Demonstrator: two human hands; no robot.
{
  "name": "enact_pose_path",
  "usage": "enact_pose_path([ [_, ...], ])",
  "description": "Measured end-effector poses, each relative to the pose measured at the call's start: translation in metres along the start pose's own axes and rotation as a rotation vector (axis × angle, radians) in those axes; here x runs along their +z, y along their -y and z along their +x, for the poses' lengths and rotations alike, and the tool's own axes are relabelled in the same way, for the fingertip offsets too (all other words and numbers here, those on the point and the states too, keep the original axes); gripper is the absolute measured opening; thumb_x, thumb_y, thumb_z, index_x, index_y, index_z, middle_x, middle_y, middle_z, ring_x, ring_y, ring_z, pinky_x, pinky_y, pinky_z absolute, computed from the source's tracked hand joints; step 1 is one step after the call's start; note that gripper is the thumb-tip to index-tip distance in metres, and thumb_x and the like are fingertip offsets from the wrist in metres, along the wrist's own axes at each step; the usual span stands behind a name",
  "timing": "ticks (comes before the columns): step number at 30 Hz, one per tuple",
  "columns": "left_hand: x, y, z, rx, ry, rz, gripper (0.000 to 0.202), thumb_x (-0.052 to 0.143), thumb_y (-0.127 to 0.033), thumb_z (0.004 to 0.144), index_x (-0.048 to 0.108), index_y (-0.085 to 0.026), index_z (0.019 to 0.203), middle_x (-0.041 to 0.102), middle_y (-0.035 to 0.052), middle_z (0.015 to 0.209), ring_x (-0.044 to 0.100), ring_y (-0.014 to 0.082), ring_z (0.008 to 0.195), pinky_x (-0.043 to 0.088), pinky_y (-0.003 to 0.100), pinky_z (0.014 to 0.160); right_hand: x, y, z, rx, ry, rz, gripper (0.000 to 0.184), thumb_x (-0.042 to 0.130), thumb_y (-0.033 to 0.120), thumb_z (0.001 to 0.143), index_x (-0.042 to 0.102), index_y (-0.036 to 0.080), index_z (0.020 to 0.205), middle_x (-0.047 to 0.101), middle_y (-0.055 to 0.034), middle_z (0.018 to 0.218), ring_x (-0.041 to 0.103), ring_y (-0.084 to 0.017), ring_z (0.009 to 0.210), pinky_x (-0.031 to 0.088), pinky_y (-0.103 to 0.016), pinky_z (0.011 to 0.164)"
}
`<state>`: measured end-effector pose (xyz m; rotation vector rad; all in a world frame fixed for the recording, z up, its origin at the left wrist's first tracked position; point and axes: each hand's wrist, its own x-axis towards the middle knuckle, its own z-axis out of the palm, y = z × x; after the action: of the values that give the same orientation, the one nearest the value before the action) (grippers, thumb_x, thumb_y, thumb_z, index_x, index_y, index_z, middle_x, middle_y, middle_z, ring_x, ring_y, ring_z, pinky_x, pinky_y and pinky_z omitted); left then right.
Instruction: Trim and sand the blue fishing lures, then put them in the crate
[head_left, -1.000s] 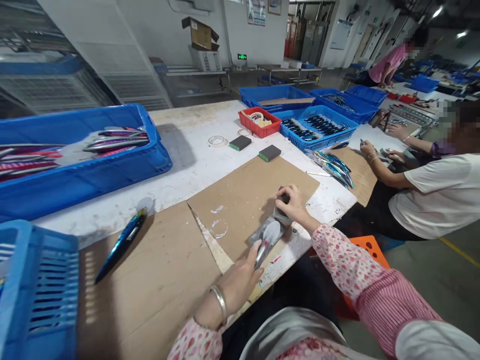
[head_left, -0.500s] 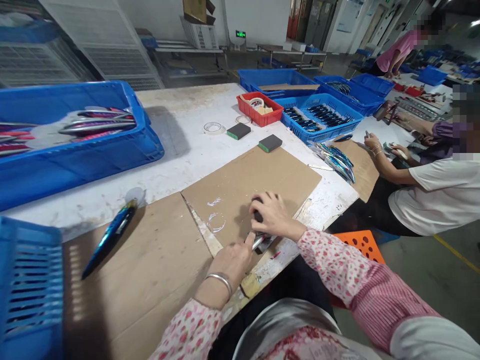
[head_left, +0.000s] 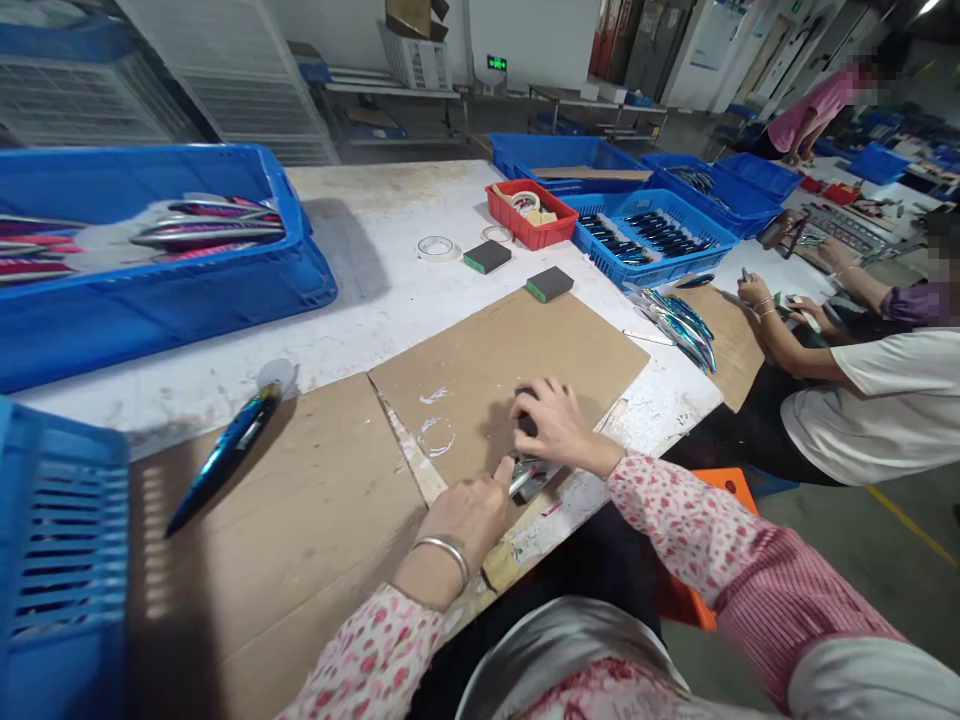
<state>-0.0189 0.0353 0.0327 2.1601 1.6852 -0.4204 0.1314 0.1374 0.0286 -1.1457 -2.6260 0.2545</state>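
My left hand [head_left: 471, 512] pinches the near end of a silvery lure-shaped piece [head_left: 523, 479] lying on the brown cardboard sheet [head_left: 525, 360]. My right hand [head_left: 555, 425] presses a dark sanding block [head_left: 527, 424] down on the same piece; the block is mostly hidden under my fingers. A finished blue-green lure [head_left: 225, 455] lies alone on the cardboard to the left, well away from both hands.
A blue crate [head_left: 172, 300] of pink and silver lures stands at the back left, another blue basket [head_left: 60, 560] at the near left. Two sanding blocks [head_left: 550, 284], tape rolls [head_left: 437, 247], a red tray [head_left: 529, 232] and blue baskets [head_left: 652, 240] lie beyond. Co-workers [head_left: 862, 390] sit at right.
My right hand slid the block back along the silvery piece toward my left hand, covering most of it. The camera view tilted down slightly.
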Motion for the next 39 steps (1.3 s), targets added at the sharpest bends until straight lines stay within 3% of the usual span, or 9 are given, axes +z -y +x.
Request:
enact_pose_path([
  [3, 0.001, 0.000, 0.002, 0.021, -0.014, 0.002, 0.053, 0.033, -0.009, 0.086, 0.033, -0.014, 0.139, 0.066, 0.0175, 0.100, 0.068, 0.0283, 0.088, 0.052, 0.039, 0.073, -0.006, -0.009, -0.004, 0.038, 0.036, -0.017, 0.015, 0.061, 0.027, 0.075, 0.060, 0.023, 0.089, 0.054, -0.0053, 0.115, 0.043, -0.025, 0.104, 0.033, -0.038, 0.084],
  [8, 0.003, 0.001, 0.003, -0.002, -0.007, 0.006, 0.047, 0.032, -0.010, 0.087, 0.040, -0.012, 0.133, 0.067, 0.0164, 0.096, 0.068, 0.0289, 0.087, 0.053, 0.038, 0.072, 0.001, 0.004, -0.001, 0.015, -0.065, -0.017, 0.018, 0.062, 0.031, 0.076, 0.060, 0.024, 0.092, 0.050, -0.0053, 0.123, 0.039, -0.027, 0.111, 0.032, -0.041, 0.088],
  [13, 0.000, 0.000, 0.002, 0.014, -0.012, 0.001, 0.049, 0.030, -0.009, 0.088, 0.035, -0.013, 0.136, 0.067, 0.0164, 0.099, 0.068, 0.0280, 0.088, 0.053, 0.039, 0.073, -0.004, -0.006, -0.005, 0.019, 0.022, -0.023, 0.015, 0.062, 0.028, 0.076, 0.061, 0.023, 0.089, 0.053, -0.0051, 0.117, 0.043, -0.025, 0.105, 0.034, -0.038, 0.085],
  [20, -0.009, -0.001, 0.002, -0.001, 0.006, -0.015, 0.042, 0.030, -0.012, 0.088, 0.043, -0.011, 0.128, 0.068, 0.0157, 0.094, 0.069, 0.0277, 0.087, 0.053, 0.039, 0.072, 0.012, -0.003, -0.006, -0.012, -0.165, 0.018, 0.019, 0.063, 0.030, 0.075, 0.061, 0.024, 0.093, 0.050, -0.0046, 0.123, 0.040, -0.026, 0.114, 0.033, -0.040, 0.092],
  [25, -0.007, 0.001, 0.005, 0.005, -0.015, -0.032, 0.044, 0.036, -0.013, 0.088, 0.042, -0.013, 0.131, 0.068, 0.0181, 0.096, 0.068, 0.0298, 0.088, 0.053, 0.042, 0.074, 0.010, -0.017, -0.017, 0.078, -0.156, 0.034, 0.017, 0.063, 0.027, 0.074, 0.062, 0.022, 0.091, 0.052, -0.0078, 0.120, 0.043, -0.026, 0.109, 0.036, -0.039, 0.089],
  [29, -0.004, 0.003, 0.006, -0.001, -0.006, -0.031, 0.043, 0.038, -0.015, 0.088, 0.043, -0.012, 0.131, 0.069, 0.0172, 0.094, 0.068, 0.0303, 0.088, 0.053, 0.042, 0.074, 0.012, -0.009, -0.013, 0.017, -0.152, 0.053, 0.020, 0.064, 0.031, 0.074, 0.062, 0.023, 0.093, 0.050, -0.0061, 0.123, 0.041, -0.027, 0.112, 0.034, -0.040, 0.090],
  [34, -0.008, 0.003, 0.004, 0.014, 0.004, -0.033, 0.045, 0.034, -0.014, 0.089, 0.040, -0.013, 0.134, 0.069, 0.0168, 0.095, 0.069, 0.0302, 0.088, 0.053, 0.042, 0.073, 0.008, -0.021, -0.015, 0.058, -0.114, 0.041, 0.019, 0.062, 0.027, 0.073, 0.061, 0.021, 0.091, 0.052, -0.0079, 0.120, 0.042, -0.026, 0.110, 0.035, -0.039, 0.088],
  [39, -0.001, 0.005, 0.006, 0.006, -0.021, -0.043, 0.046, 0.039, -0.018, 0.089, 0.040, -0.014, 0.134, 0.069, 0.0168, 0.092, 0.069, 0.0308, 0.086, 0.053, 0.043, 0.073, 0.010, -0.008, -0.011, 0.001, -0.129, 0.034, 0.020, 0.063, 0.031, 0.074, 0.061, 0.024, 0.092, 0.050, -0.0054, 0.124, 0.040, -0.027, 0.112, 0.034, -0.041, 0.089],
])
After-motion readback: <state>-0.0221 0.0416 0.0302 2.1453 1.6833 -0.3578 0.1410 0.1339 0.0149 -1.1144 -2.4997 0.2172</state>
